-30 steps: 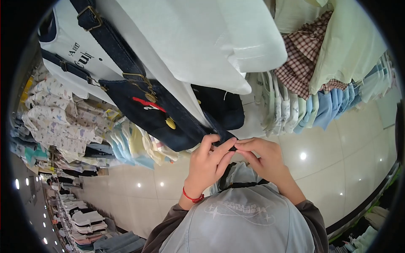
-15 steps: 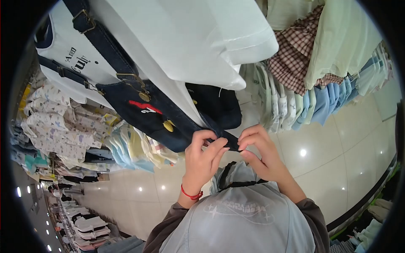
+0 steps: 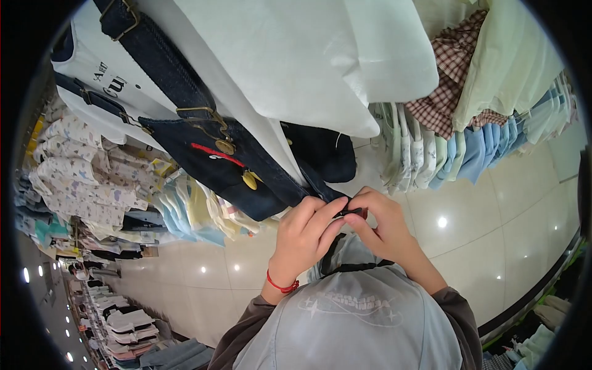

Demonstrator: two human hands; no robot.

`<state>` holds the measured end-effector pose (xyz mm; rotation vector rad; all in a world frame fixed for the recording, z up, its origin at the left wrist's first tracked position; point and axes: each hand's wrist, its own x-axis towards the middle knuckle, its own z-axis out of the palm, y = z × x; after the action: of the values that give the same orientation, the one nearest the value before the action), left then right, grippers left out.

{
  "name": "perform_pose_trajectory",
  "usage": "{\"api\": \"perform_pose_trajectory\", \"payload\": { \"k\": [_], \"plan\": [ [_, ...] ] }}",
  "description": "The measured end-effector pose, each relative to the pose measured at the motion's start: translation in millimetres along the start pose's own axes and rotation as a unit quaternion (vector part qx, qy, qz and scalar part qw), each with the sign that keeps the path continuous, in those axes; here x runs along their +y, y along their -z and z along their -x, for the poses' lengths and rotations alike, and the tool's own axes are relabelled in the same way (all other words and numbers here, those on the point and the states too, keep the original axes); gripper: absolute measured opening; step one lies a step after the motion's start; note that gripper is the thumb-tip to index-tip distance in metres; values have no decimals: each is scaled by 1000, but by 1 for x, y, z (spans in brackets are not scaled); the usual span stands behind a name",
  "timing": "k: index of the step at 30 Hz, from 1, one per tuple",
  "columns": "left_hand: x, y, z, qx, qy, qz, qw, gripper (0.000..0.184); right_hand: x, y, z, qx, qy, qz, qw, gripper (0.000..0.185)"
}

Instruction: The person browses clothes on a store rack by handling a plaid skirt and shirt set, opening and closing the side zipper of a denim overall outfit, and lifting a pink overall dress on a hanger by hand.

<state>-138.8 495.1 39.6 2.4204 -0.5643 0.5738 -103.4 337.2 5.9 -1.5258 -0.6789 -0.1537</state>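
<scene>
A dark denim pair of overalls (image 3: 203,160) hangs over a white T-shirt (image 3: 296,61) in front of me. Brass buckles show on its straps, and a red and yellow decoration marks the bib. My left hand (image 3: 306,231), with a red cord bracelet (image 3: 283,285) at the wrist, pinches the dark side edge of the overalls. Close beside it, my right hand (image 3: 382,223) is closed on the same edge, thumb against fingers. A small black part lies between the fingertips; its kind is hard to make out.
Several shirts (image 3: 425,151) hang on a rack at the right, near a checked garment (image 3: 453,68). Printed clothes (image 3: 92,166) hang at the left. Pale tiled floor (image 3: 456,240) lies beneath. Stacks of clothing (image 3: 129,324) and a person (image 3: 83,271) are in the distance at lower left.
Both hands have drawn closer together on the edge of the overalls, and the right fingers have closed more tightly. The overalls and T-shirt have shifted slightly to the right.
</scene>
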Motion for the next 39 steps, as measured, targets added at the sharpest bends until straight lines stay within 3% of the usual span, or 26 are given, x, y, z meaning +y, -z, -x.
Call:
{"api": "perform_pose_trajectory", "payload": {
  "k": [3, 9, 15, 21, 24, 27, 30, 33, 39],
  "plan": [
    [-3, 1, 0, 0, -10, 2, 1000, 24, 3, 2, -1, -18, 53, 64, 996, 13],
    [-9, 2, 7, 2, -19, 10, 1000, 18, -6, -1, 1, -12, 45, 36, 998, 11],
    [-3, 4, 3, -3, 21, -2, 1000, 22, -3, 4, 3, -70, -49, -116, 990, 10],
    [-6, 8, 3, -34, 6, -64, 997, 24, -3, 1, 4, -95, -71, -133, 984, 13],
    [-6, 10, 6, -46, 10, -62, 997, 23, 3, 7, 6, -190, -126, -150, 962, 16],
    [-7, 11, 9, -47, 2, -59, 997, 24, 11, 2, 5, -150, -49, -94, 983, 20],
    [-8, 9, 9, -31, 0, -35, 999, 27, 12, -19, 10, 10, -65, -188, 980, 19],
    [-4, 8, 10, -17, 11, -16, 1000, 31, -2, -18, 6, 40, -118, -149, 981, 19],
    [1, 12, 11, -10, -8, -18, 1000, 33, -6, -12, 6, 1, 40, 69, 997, 19]
  ]
}}
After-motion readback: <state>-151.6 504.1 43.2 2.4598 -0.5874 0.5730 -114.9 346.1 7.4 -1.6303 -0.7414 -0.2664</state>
